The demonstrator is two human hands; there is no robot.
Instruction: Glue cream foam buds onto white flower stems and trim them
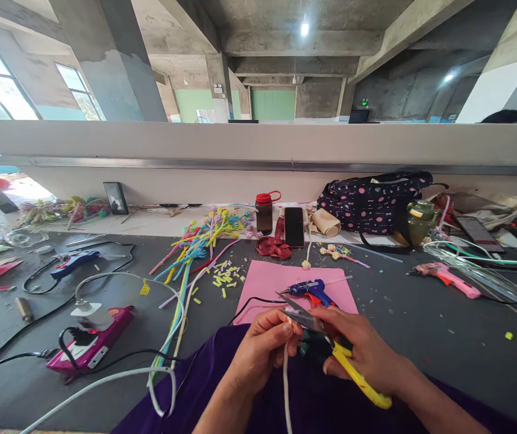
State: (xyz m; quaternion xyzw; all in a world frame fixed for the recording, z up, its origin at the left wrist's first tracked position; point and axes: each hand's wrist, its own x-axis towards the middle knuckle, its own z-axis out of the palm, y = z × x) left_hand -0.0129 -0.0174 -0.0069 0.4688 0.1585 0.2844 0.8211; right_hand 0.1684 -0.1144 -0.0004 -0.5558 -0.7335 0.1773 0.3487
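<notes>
My left hand (267,343) is closed in a pinch on the upper end of a whitish cord (286,386), whose length hangs down over my lap. My right hand (362,343) grips yellow-handled scissors (353,371). The scissor blades point to the upper left and lie across my left fingertips, at the cord's end. Whether the blades touch the cord is hidden by my fingers. Just beyond both hands a blue glue gun (310,290) rests on a pink sheet (263,280).
Coloured cords (190,247) and small yellow-green cut pieces (226,277) lie left of the sheet. A magenta power strip (93,343) sits at left, a pink glue gun (448,279) at right. Behind stand a bottle (264,216), a phone (294,226) and a patterned bag (371,202).
</notes>
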